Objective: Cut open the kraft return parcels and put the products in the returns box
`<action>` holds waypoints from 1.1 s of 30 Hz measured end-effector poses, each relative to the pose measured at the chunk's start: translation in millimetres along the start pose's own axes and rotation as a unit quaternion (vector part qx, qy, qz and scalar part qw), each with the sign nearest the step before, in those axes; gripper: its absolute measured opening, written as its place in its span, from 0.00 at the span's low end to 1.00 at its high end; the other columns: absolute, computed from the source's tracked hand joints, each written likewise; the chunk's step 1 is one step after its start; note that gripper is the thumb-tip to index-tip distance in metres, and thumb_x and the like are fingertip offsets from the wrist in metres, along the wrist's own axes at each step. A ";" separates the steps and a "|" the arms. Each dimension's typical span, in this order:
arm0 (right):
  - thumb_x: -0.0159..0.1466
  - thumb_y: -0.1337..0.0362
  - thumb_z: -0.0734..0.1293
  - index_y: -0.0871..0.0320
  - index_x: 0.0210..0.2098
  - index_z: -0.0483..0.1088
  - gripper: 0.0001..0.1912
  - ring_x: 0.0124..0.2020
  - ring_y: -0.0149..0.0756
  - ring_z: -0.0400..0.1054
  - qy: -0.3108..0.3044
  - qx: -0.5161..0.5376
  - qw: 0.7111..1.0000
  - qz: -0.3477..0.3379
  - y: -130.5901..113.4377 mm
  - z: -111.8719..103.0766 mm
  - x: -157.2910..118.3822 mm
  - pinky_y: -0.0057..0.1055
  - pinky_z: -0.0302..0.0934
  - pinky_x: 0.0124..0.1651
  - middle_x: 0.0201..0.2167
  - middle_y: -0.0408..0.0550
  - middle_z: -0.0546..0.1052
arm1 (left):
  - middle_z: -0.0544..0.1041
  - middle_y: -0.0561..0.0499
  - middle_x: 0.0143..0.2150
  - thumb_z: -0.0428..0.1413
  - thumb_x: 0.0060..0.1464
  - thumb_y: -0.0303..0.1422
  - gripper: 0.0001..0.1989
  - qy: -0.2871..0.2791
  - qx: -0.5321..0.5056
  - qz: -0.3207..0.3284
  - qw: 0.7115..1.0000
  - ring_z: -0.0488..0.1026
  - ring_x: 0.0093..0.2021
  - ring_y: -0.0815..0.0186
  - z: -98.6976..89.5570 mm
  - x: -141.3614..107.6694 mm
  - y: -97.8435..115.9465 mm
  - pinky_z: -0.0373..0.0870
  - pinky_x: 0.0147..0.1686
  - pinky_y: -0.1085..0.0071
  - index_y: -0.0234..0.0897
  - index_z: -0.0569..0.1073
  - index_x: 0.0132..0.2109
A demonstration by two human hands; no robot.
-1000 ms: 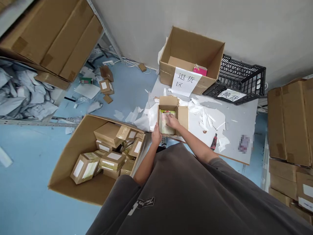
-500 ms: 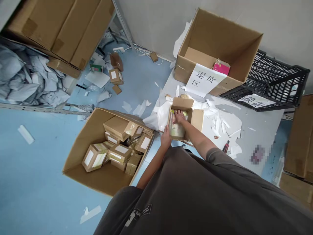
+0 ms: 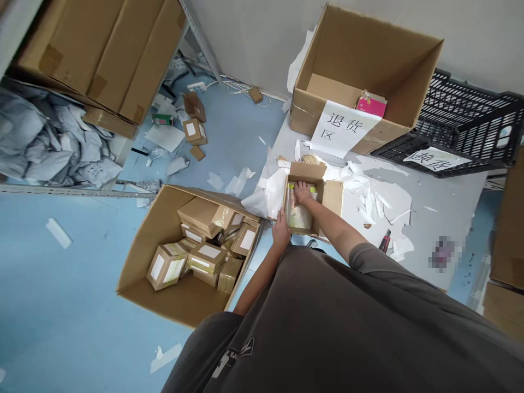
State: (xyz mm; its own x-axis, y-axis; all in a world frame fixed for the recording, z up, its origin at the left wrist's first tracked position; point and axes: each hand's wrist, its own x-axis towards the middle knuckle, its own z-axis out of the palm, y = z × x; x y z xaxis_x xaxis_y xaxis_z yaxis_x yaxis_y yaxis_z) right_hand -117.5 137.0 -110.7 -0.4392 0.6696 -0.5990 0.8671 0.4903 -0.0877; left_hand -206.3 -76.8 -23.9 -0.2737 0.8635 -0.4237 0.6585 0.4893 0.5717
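A small opened cardboard box (image 3: pixel 334 197) sits at the table edge in front of me, its flaps folded outward. Inside it lies a clear plastic-wrapped package (image 3: pixel 298 216) with yellow-green at its top edge; I cannot make out the contents. My left hand (image 3: pixel 281 230) grips the near left wall of this box. Reaching in from the right, my right hand (image 3: pixel 303 192) has its fingers bent over the upper part of the package. A dark red-and-black tool (image 3: pixel 385 240), perhaps a utility knife, lies right of my right forearm.
A large carton (image 3: pixel 139 256) holding several small parcels stands at lower left. Behind the opened box is another large carton (image 3: pixel 305 112) with a paper sign and a pink box (image 3: pixel 371 105). A black crate (image 3: pixel 466 128) stands beside it. Torn paper (image 3: pixel 376 204) litters the table.
My right hand's fingers, spread on the package before, are now drawn closer together. My left hand stays on the box wall. The camera view has shifted slightly.
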 end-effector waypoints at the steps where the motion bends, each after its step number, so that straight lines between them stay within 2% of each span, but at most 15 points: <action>1: 0.44 0.60 0.89 0.68 0.73 0.62 0.64 0.72 0.68 0.60 0.002 -0.012 1.000 0.005 -2.7 -0.9 1.4 0.59 0.54 0.73 0.71 0.79 0.65 | 0.58 0.43 0.83 0.48 0.62 0.19 0.50 0.003 -0.003 0.000 1.000 0.75 0.70 0.48 -0.4 -0.1 -0.7 0.80 0.61 0.58 0.43 0.40 0.85; 4: 0.45 0.60 0.89 0.68 0.73 0.61 0.63 0.70 0.67 0.63 -0.007 -0.022 0.999 0.027 -7.2 -4.4 2.2 0.58 0.53 0.74 0.69 0.79 0.68 | 0.57 0.43 0.83 0.48 0.63 0.19 0.49 -0.003 -0.009 0.008 1.000 0.73 0.72 0.48 -2.5 -0.3 -2.2 0.79 0.62 0.56 0.43 0.40 0.85; 7: 0.48 0.62 0.87 0.70 0.73 0.60 0.60 0.68 0.61 0.68 -0.025 0.000 0.999 0.028 -2.8 -9.7 -2.3 0.48 0.59 0.72 0.68 0.78 0.70 | 0.56 0.42 0.83 0.49 0.66 0.21 0.47 -0.012 -0.006 0.004 1.000 0.75 0.70 0.46 -3.2 -0.2 -2.0 0.79 0.63 0.54 0.43 0.41 0.85; 10: 0.52 0.65 0.85 0.71 0.71 0.63 0.52 0.68 0.57 0.69 -0.014 0.009 1.000 0.007 6.0 -16.4 -9.9 0.41 0.61 0.70 0.67 0.75 0.72 | 0.57 0.42 0.83 0.48 0.67 0.22 0.45 -0.010 -0.005 -0.003 1.000 0.76 0.69 0.46 -1.7 0.3 -1.4 0.79 0.62 0.54 0.43 0.43 0.85; 13: 0.55 0.66 0.83 0.69 0.67 0.68 0.44 0.68 0.59 0.71 -0.004 0.016 1.000 0.004 12.5 -23.4 -16.4 0.43 0.62 0.70 0.66 0.74 0.74 | 0.59 0.43 0.83 0.48 0.64 0.21 0.47 -0.002 -0.009 0.001 1.000 0.79 0.66 0.48 -0.3 0.8 -2.0 0.81 0.60 0.57 0.45 0.43 0.85; 17: 0.58 0.64 0.82 0.67 0.72 0.65 0.47 0.63 0.60 0.77 -0.032 0.057 0.997 0.033 18.3 -35.8 -21.8 0.44 0.69 0.64 0.62 0.73 0.79 | 0.62 0.43 0.81 0.50 0.61 0.20 0.51 0.009 -0.011 0.013 1.000 0.79 0.64 0.51 -1.4 0.4 -3.7 0.80 0.59 0.59 0.45 0.42 0.85; 19: 0.56 0.64 0.83 0.67 0.70 0.68 0.46 0.61 0.60 0.78 -0.034 0.066 0.997 0.030 22.4 -45.6 -26.0 0.43 0.70 0.62 0.61 0.72 0.80 | 0.63 0.41 0.81 0.50 0.59 0.19 0.51 0.007 -0.006 0.015 1.000 0.78 0.66 0.50 -3.0 -0.1 -4.4 0.79 0.61 0.59 0.43 0.43 0.85; 22: 0.56 0.67 0.82 0.61 0.60 0.78 0.32 0.58 0.55 0.80 -0.019 0.071 0.997 -0.025 29.6 -67.0 -38.4 0.36 0.70 0.58 0.57 0.63 0.84 | 0.62 0.40 0.81 0.50 0.58 0.19 0.51 0.000 0.002 0.020 1.000 0.77 0.67 0.49 -7.0 -0.1 -5.6 0.78 0.63 0.58 0.41 0.45 0.85; 25: 0.57 0.68 0.80 0.58 0.47 0.83 0.17 0.50 0.49 0.81 -0.020 0.089 0.990 -0.110 34.8 -95.5 -58.7 0.31 0.68 0.50 0.49 0.52 0.87 | 0.63 0.39 0.81 0.50 0.58 0.19 0.50 -0.001 0.003 0.034 0.999 0.77 0.67 0.48 -13.4 2.3 -8.4 0.77 0.64 0.57 0.40 0.47 0.85; 29: 0.56 0.68 0.79 0.56 0.39 0.83 0.11 0.41 0.42 0.79 -0.005 0.123 0.974 -0.191 38.6 -137.9 -93.2 0.28 0.62 0.40 0.39 0.45 0.86 | 0.65 0.40 0.80 0.49 0.57 0.18 0.50 0.020 -0.001 0.068 0.997 0.73 0.72 0.49 -27.2 12.0 -15.3 0.73 0.69 0.54 0.40 0.49 0.84; 33: 0.54 0.68 0.78 0.58 0.34 0.81 0.08 0.37 0.39 0.75 0.034 0.170 0.962 -0.212 48.4 -179.1 -126.5 0.28 0.58 0.39 0.34 0.44 0.83 | 0.67 0.43 0.79 0.49 0.58 0.19 0.47 0.011 -0.022 0.105 0.994 0.70 0.74 0.54 -44.6 29.5 -24.7 0.71 0.72 0.56 0.40 0.53 0.83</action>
State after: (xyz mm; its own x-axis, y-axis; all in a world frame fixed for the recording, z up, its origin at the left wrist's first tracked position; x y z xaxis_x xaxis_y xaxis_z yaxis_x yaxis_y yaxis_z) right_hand -62.0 175.9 103.4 -0.7740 0.4911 -0.3996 0.6289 0.5234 -0.5749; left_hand -261.9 -58.0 -19.2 -0.1489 0.9496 -0.2759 0.6716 0.3019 0.6766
